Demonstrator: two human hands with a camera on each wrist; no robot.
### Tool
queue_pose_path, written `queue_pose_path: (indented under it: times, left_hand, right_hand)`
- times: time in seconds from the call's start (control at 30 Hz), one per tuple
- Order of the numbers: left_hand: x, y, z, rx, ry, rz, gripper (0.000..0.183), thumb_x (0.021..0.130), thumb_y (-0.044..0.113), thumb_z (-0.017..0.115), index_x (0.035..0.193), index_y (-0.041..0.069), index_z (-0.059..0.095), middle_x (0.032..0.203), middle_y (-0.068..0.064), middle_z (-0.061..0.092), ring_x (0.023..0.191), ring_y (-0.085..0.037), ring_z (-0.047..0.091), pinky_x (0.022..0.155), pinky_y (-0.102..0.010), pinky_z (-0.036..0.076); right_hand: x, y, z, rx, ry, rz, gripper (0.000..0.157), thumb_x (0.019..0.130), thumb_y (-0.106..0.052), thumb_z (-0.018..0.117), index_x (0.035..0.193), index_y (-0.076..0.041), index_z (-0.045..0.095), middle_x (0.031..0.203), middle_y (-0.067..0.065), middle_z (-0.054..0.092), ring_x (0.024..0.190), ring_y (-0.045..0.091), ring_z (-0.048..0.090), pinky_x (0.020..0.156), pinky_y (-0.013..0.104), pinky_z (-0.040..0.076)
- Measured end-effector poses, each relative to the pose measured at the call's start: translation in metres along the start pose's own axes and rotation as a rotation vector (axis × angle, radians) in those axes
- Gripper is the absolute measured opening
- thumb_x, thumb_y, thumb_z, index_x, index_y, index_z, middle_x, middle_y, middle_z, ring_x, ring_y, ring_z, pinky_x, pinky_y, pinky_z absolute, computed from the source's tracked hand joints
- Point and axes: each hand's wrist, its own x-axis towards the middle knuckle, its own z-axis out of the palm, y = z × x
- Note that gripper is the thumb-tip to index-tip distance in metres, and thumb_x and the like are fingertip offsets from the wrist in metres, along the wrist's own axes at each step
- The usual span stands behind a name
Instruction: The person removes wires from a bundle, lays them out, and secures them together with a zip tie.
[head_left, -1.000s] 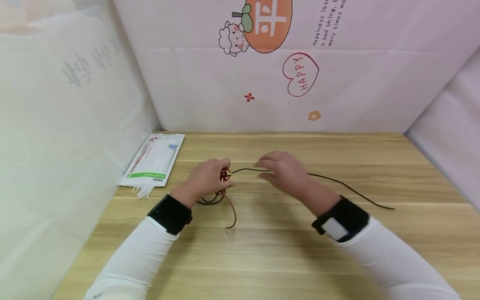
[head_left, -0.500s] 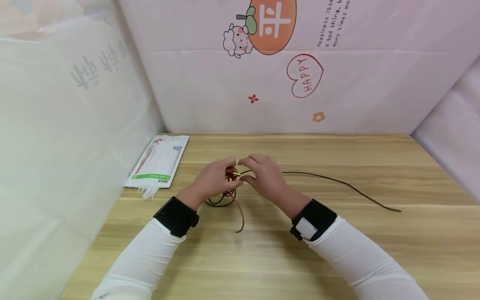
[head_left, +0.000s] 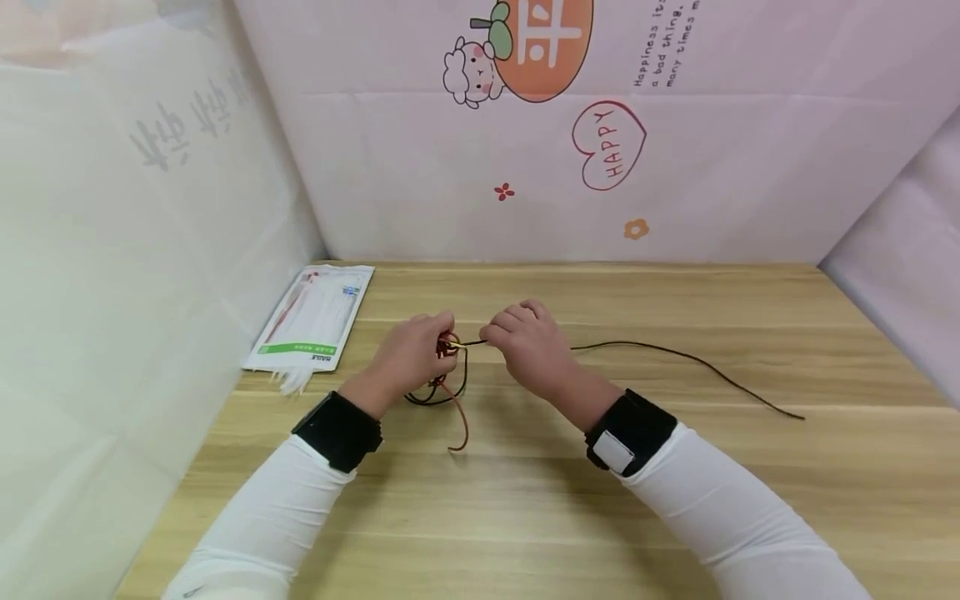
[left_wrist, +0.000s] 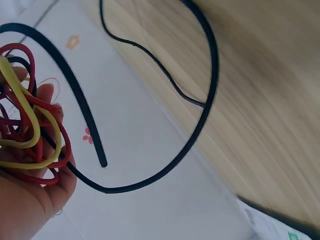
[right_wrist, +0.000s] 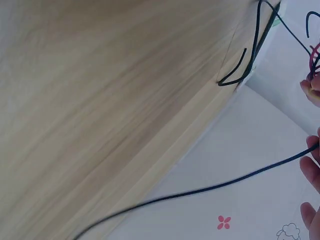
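Observation:
My left hand [head_left: 405,354] grips a tangled bundle of wires [left_wrist: 35,120] in red, yellow and black. From the bundle a reddish wire end [head_left: 462,421] hangs down toward the table, and black loops dangle beside it. My right hand [head_left: 528,352] is just right of the bundle and pinches a black wire [right_wrist: 200,190] that leads out of it. A short stretch of this wire shows between the two hands. Past the right hand, its long tail [head_left: 675,352] runs rightward over the table. In the right wrist view only the fingertips [right_wrist: 310,172] of that hand show.
A packet of white cable ties [head_left: 306,312] lies at the left back of the wooden table [head_left: 525,517], with several ties [head_left: 292,381] poking out of its near end. Printed white sheets [head_left: 420,175] hang behind the table and at both sides.
My right hand came left to the bundle, its fingers closed on the black wire, and then it drew a little away from the left hand. The left hand keeps holding the bundle.

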Motion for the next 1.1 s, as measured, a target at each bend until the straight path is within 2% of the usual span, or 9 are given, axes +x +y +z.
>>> queue_pose_path:
  times: [0.2, 0.4, 0.53, 0.63, 0.77, 0.87, 0.97, 1.1]
  left_hand:
    - [-0.002, -0.006, -0.003, 0.072, -0.024, -0.002, 0.026, 0.080, 0.014, 0.074, 0.083, 0.013, 0.049, 0.071, 0.002, 0.053, 0.069, -0.019, 0.048, 0.057, -0.030, 0.036]
    - [-0.004, -0.014, -0.001, 0.151, -0.010, -0.022, 0.025, 0.081, 0.013, 0.075, 0.081, 0.014, 0.050, 0.074, 0.002, 0.060, 0.072, -0.022, 0.051, 0.056, -0.035, 0.040]
    - [-0.006, -0.027, 0.001, 0.162, 0.004, -0.005, 0.024, 0.079, 0.010, 0.075, 0.080, 0.013, 0.051, 0.075, -0.001, 0.062, 0.073, -0.025, 0.052, 0.058, -0.038, 0.042]
    - [-0.014, -0.044, -0.001, 0.190, 0.021, -0.039, 0.023, 0.079, 0.008, 0.074, 0.080, 0.012, 0.051, 0.073, -0.003, 0.061, 0.071, -0.027, 0.054, 0.057, -0.040, 0.042]
    - [-0.027, -0.065, -0.011, 0.252, 0.029, -0.133, 0.022, 0.083, 0.010, 0.074, 0.081, 0.012, 0.052, 0.072, -0.005, 0.060, 0.069, -0.028, 0.057, 0.052, -0.040, 0.041]
    - [-0.031, -0.071, -0.016, 0.258, 0.012, -0.123, 0.020, 0.086, 0.013, 0.073, 0.084, 0.011, 0.053, 0.074, -0.007, 0.061, 0.072, -0.030, 0.058, 0.053, -0.041, 0.043]
    - [-0.031, -0.075, -0.017, 0.281, -0.022, -0.116, 0.019, 0.087, 0.017, 0.073, 0.087, 0.010, 0.055, 0.077, -0.007, 0.064, 0.075, -0.030, 0.058, 0.057, -0.043, 0.045]
    - [-0.034, -0.089, -0.019, 0.337, -0.102, -0.162, 0.022, 0.086, 0.021, 0.074, 0.089, 0.010, 0.055, 0.081, -0.008, 0.063, 0.080, -0.031, 0.056, 0.064, -0.047, 0.044]
  right_hand:
    - [-0.003, 0.006, -0.006, -0.035, -0.099, -0.022, 0.013, 0.087, -0.008, 0.067, 0.097, -0.015, 0.071, 0.090, 0.000, 0.065, 0.093, 0.021, 0.060, 0.091, 0.044, 0.044]
    - [-0.009, 0.010, -0.006, -0.023, -0.135, -0.014, 0.010, 0.088, -0.008, 0.067, 0.096, -0.014, 0.071, 0.087, 0.000, 0.064, 0.090, 0.021, 0.059, 0.089, 0.042, 0.045]
    - [-0.017, 0.017, -0.008, 0.019, -0.177, -0.001, 0.013, 0.089, -0.004, 0.065, 0.098, -0.012, 0.070, 0.089, 0.002, 0.064, 0.091, 0.022, 0.059, 0.088, 0.043, 0.045]
    - [-0.028, 0.028, -0.010, 0.049, -0.206, 0.050, 0.020, 0.089, 0.006, 0.060, 0.100, -0.007, 0.069, 0.092, 0.006, 0.064, 0.091, 0.025, 0.060, 0.085, 0.044, 0.048]
    - [-0.043, 0.046, -0.014, 0.045, -0.160, 0.130, 0.024, 0.086, 0.014, 0.058, 0.097, -0.004, 0.069, 0.091, 0.010, 0.064, 0.089, 0.028, 0.061, 0.076, 0.041, 0.051]
    - [-0.046, 0.053, -0.014, 0.047, -0.105, 0.130, 0.021, 0.087, 0.012, 0.059, 0.096, -0.003, 0.070, 0.090, 0.011, 0.065, 0.086, 0.028, 0.062, 0.071, 0.039, 0.051]
    - [-0.046, 0.053, -0.013, 0.075, -0.088, 0.118, 0.019, 0.087, 0.011, 0.060, 0.095, -0.003, 0.070, 0.089, 0.011, 0.066, 0.083, 0.028, 0.063, 0.067, 0.038, 0.051]
    - [-0.046, 0.047, -0.010, 0.111, -0.089, 0.128, 0.015, 0.085, 0.008, 0.065, 0.094, -0.002, 0.071, 0.087, 0.010, 0.066, 0.079, 0.026, 0.063, 0.064, 0.036, 0.052]
